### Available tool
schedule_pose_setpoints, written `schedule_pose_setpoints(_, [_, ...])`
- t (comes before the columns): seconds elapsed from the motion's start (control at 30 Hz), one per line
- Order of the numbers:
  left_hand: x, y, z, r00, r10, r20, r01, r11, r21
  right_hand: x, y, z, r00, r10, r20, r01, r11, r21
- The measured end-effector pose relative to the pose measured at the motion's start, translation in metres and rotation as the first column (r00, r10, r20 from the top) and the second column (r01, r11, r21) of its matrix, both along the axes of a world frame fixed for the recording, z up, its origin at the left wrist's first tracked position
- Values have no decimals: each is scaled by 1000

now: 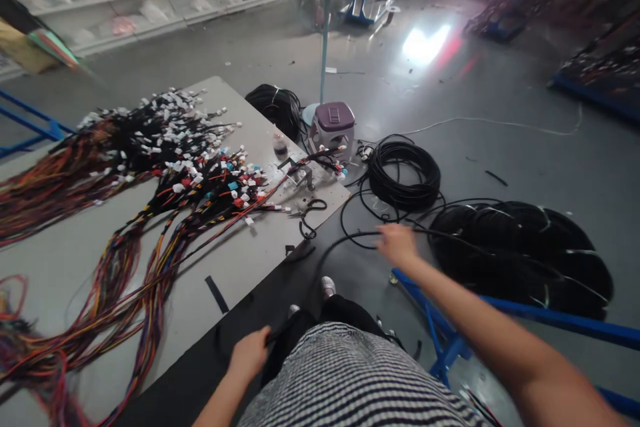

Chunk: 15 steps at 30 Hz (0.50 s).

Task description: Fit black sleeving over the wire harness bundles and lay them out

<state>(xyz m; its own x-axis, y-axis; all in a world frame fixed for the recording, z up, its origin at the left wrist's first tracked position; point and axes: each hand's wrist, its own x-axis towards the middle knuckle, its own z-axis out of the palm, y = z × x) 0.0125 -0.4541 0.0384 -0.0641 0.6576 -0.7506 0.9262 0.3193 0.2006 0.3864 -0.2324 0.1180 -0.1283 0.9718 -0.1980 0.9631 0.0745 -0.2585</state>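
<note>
Two hands: left hand clenched on black cable; right hand loosely open, blurred, against cable.

A polished grey concrete floor is marked by a bright patch of reflected light. White shelving holding bagged goods is ranged along the far side, while blue-framed racks are placed at the right, and a pedestal fan is stood mid-floor.

Bench top: smooth matt grey surface. Wire bundles: glossy plastic insulation. Connectors: white plastic. Coiled black cable: smooth plastic sheath. Floor: glossy grey coating. Frame: blue-painted metal
</note>
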Motion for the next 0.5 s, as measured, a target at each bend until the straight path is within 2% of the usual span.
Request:
schedule_pose_setpoints(0.03, [28, 25, 10, 995, -87, 39, 86, 996, 27, -49, -20, -10, 980, 152, -131, -158, 987, -35])
schedule_pose_setpoints(0.1, [68, 67, 28, 991, -107, 85, 94, 986, 138, -127, -56, -23, 920, 299, -253, -334, 936, -110])
schedule_pose_setpoints(0.13, [74, 80, 35, 992, -70, 102, 50, 982, 185, -146, -67, -27, 900, 329, -287, -391, 899, -198])
schedule_pose_setpoints(0.17, [70, 84, 40, 994, -14, 112, -10, 977, 211, -151, -71, -28, 911, 325, -253, -387, 885, -258])
schedule_pose_setpoints(0.2, [57, 80, 41, 993, 52, 109, -74, 975, 208, -140, -69, -26, 935, 307, -180, -349, 890, -294])
schedule_pose_setpoints(0.23, [37, 70, 41, 989, 122, 83, -135, 974, 181, -118, -61, -24, 960, 271, -72, -280, 912, -299])
schedule_pose_setpoints(0.3, [-10, 37, 35, 972, 234, -24, -231, 969, 89, -54, -37, -16, 974, 158, 161, -125, 973, -194])
schedule_pose_setpoints(0.37, [-42, 8, 27, 958, 262, -118, -261, 965, 25, -3, -17, -9, 967, 119, 226, -84, 984, -159])
schedule_pose_setpoints(0.4, [-46, 2, 24, 963, 235, -130, -236, 972, 9, 7, -14, -7, 965, 133, 228, -99, 983, -154])
schedule_pose_setpoints(0.43, [-40, 2, 24, 977, 177, -115, -178, 984, 0, 5, -16, -7, 963, 173, 207, -144, 978, -149])
schedule_pose_setpoints(0.5, [-9, 19, 30, 999, 4, -35, -3, 1000, 15, -31, -33, -9, 948, 289, 133, -275, 955, -115])
